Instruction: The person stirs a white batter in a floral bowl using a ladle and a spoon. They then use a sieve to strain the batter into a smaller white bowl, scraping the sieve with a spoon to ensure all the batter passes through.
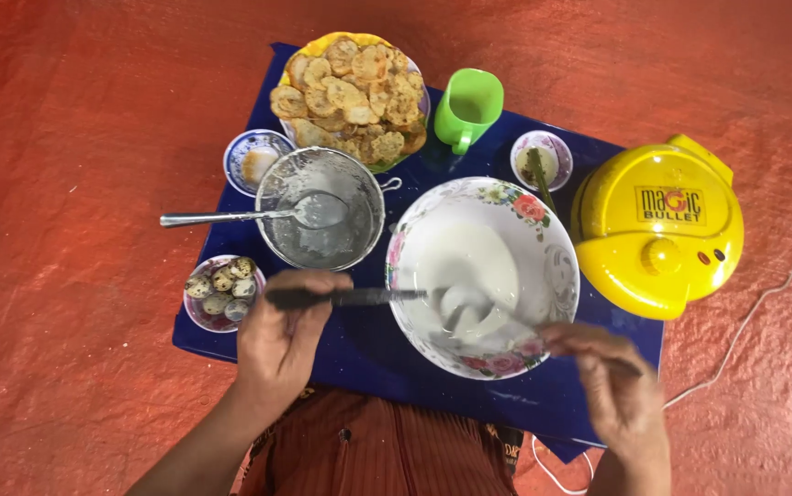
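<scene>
The left hand (278,342) is closed around the dark handle of a ladle (359,297), fingers curled tight over it; the handle runs level to the right, crossing the rim of the large floral bowl (556,266), and its scoop sits down in the white batter (465,266). The right hand (618,381) hovers at the bowl's near right edge, fingers drawn together around a thin dark utensil (529,323) that also reaches into the batter; motion blur makes it hard to tell how firm that hold is.

The bowl stands on a dark blue tray (377,354) laid on a red floor covering (74,129). Just left of the bowl, touching or nearly so, is a metal pot (322,241) smeared with batter, a steel spoon (230,217) lying across it with the handle jutting left. Directly beside the left hand sits a small dish of speckled eggs (219,289). Behind the pot are a small blue-patterned dish (256,158) and a plate heaped with round fried cakes (352,92); a green cup (467,108) stands just beside that plate, and a small bowl with a brush in it (541,162) lies behind the floral bowl. A yellow round cooker (657,225), lid shut, sits at the tray's right end, close by the bowl; a white cord (763,298) trails over the floor near it.
</scene>
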